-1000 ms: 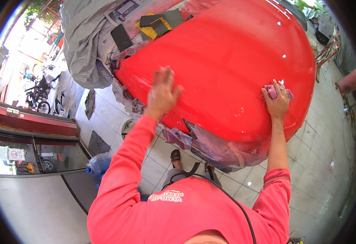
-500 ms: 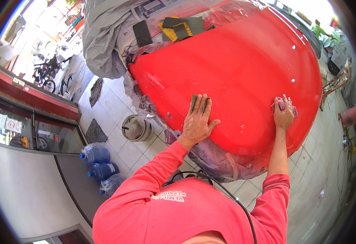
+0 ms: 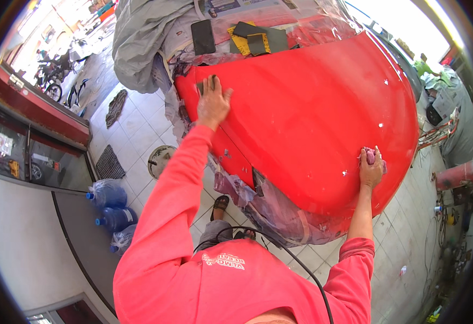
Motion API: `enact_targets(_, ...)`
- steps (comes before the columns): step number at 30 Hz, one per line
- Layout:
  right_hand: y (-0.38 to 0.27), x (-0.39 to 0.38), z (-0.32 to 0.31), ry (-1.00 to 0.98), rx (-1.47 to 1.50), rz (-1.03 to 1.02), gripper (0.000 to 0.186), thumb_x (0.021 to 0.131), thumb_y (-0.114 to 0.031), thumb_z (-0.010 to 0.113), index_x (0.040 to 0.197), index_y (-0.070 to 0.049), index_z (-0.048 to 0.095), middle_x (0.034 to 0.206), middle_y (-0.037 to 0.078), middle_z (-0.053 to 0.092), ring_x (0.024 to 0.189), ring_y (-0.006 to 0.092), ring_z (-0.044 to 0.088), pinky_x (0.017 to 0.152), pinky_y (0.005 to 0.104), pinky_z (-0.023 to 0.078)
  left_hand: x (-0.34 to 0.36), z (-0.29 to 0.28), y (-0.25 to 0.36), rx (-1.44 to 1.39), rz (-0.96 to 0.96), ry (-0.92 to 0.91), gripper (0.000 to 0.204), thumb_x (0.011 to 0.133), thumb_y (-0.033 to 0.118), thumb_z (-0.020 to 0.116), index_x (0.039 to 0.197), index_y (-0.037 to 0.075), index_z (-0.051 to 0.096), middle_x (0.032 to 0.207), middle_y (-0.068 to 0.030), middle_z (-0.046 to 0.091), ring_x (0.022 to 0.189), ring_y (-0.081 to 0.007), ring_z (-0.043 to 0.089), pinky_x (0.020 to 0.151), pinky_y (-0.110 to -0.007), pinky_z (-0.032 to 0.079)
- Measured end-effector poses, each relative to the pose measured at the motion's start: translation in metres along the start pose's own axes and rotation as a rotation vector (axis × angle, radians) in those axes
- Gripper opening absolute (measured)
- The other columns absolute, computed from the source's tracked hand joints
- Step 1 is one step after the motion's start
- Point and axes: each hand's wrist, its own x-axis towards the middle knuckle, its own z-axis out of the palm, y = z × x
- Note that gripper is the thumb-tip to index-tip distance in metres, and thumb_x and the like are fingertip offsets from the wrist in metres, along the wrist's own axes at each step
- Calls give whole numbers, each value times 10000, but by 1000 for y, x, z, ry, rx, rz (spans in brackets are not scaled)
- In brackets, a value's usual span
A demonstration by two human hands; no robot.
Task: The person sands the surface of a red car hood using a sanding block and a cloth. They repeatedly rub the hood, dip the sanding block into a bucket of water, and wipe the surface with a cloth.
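My left hand (image 3: 213,108) lies on the upper left of a red car hood (image 3: 312,102), fingers pressing a dark olive sheet (image 3: 201,87), apparently sandpaper, against the paint. At the hood's right, my right hand (image 3: 370,171) grips a crumpled pink cloth or sponge (image 3: 369,155) on the surface. Torn plastic and paper masking (image 3: 263,208) borders the lower edge. Behind the hood lie a black phone-like object (image 3: 201,36) and several yellow and dark-grey sheets (image 3: 258,41). A grey cover (image 3: 139,46) drapes the car's left side.
Several blue water jugs (image 3: 115,217) stand beside a low wall at left, near a bucket (image 3: 161,161) and a dark mat (image 3: 110,163) on the tiles (image 3: 136,116). A motorbike (image 3: 52,75) is farther back. A red cylinder (image 3: 455,177) and tangled metal (image 3: 439,132) line the right side.
My left hand has moved from the lower middle of the hood up and leftward with the dark sheet. My right hand still holds the pink item at the right, slightly nearer the edge.
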Motion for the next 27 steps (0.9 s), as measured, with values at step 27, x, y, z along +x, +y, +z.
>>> enact_targets(27, 33, 0, 6, -14, 326, -311, 344, 946, -323, 724, 1223, -119, 738, 1344, 124, 705, 1344, 347, 604, 1151, 460, 461, -37, 16, 62, 182, 72, -48, 848, 1082, 578, 451, 1542, -133, 402, 1633, -347, 354, 1578, -478, 231, 1324, -509, 137)
